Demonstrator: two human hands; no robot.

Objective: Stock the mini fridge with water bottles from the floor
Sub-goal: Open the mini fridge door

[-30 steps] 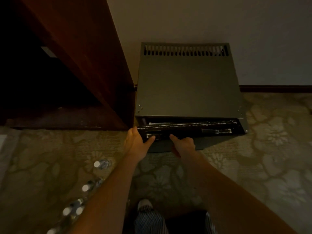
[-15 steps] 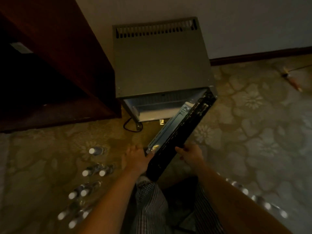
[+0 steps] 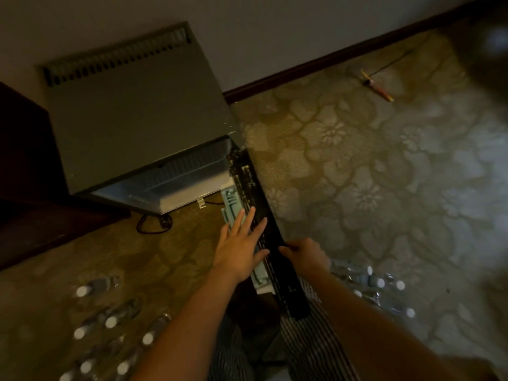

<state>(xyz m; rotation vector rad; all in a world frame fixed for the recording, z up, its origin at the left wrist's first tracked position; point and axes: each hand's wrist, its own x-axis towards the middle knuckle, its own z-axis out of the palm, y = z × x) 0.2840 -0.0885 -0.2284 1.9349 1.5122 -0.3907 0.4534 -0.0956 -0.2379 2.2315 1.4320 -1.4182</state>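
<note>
The grey mini fridge (image 3: 132, 114) stands against the wall with its black door (image 3: 269, 243) swung wide toward me, hinged on the right. Its lit white inside (image 3: 167, 188) shows below the top panel. My left hand (image 3: 242, 246) lies flat with fingers spread on the door's pale inner shelf. My right hand (image 3: 305, 253) grips the door's outer edge. Several clear water bottles with white caps (image 3: 110, 323) lie on the carpet at the lower left. Another cluster of bottles (image 3: 376, 284) lies to the right of my right arm.
A dark wooden cabinet (image 3: 24, 166) stands left of the fridge. A black cord (image 3: 154, 224) loops on the carpet under the fridge front. A small red and yellow object with a cable (image 3: 379, 88) lies near the baseboard at upper right. My striped trouser legs fill the bottom centre.
The door has swung from shut to wide open toward me. My left hand has moved from the door edge onto its inner face. The view has tilted and shifted right.
</note>
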